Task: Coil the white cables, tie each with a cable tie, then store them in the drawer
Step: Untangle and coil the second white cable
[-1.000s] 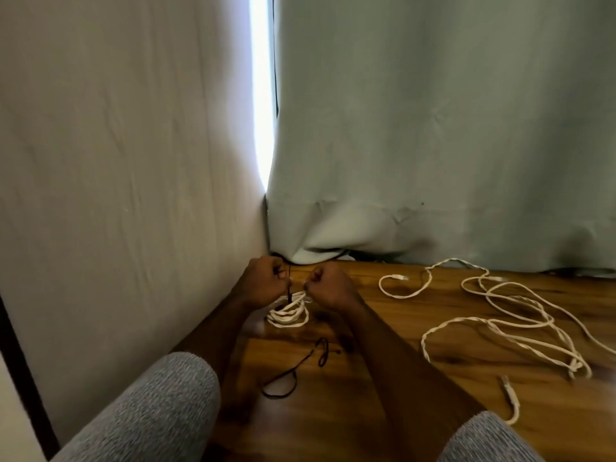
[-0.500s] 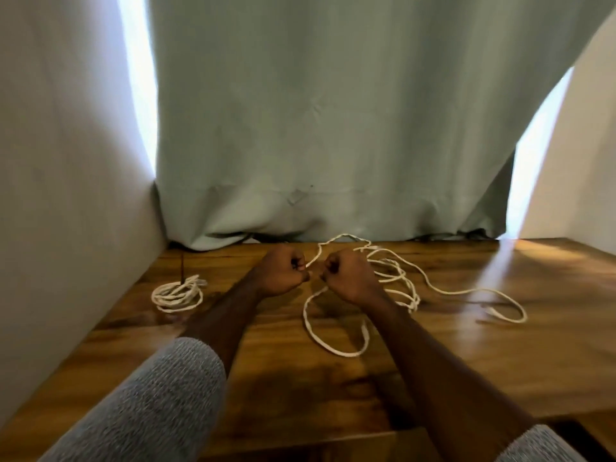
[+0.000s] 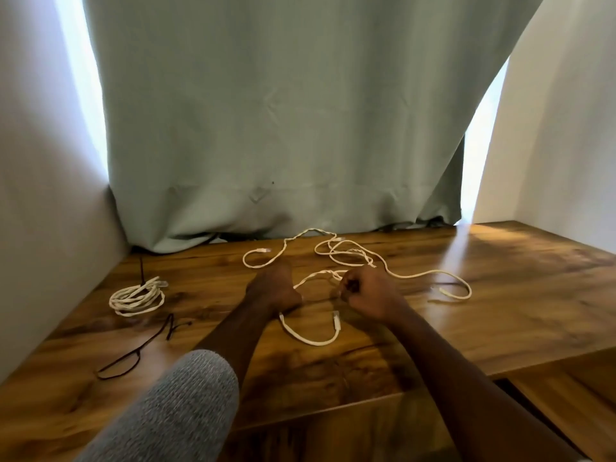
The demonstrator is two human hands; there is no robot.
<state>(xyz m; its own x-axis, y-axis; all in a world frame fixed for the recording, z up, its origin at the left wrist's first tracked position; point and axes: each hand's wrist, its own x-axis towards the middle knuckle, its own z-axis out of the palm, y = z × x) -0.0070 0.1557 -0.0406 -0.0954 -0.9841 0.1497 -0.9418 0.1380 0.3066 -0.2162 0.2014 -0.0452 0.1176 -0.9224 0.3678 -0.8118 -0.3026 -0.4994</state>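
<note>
The left hand [image 3: 274, 290] and the right hand [image 3: 368, 292] sit side by side over the middle of the wooden tabletop [image 3: 500, 295], both working a loose white cable [image 3: 311, 335]. The right hand is curled into a fist and pinches the cable at its fingertips; the left hand is turned with its back to the camera, so whether its fingers grip the strand cannot be told, though the cable runs out from under it. Between the two hands the strand arches up, and below them it sags in a U-shaped loop lying on the wood, one plug end showing beside the right wrist.

Behind the hands more white cable [image 3: 353, 253] sprawls uncoiled – it trails off to the right in a long bend. Well to the left lies a finished coil [image 3: 136, 298] (a dark tie stands up from it), and just in front of that a black tie [image 3: 136, 351] lies loose. A grey-green curtain [image 3: 283, 111] hangs at the back edge.
</note>
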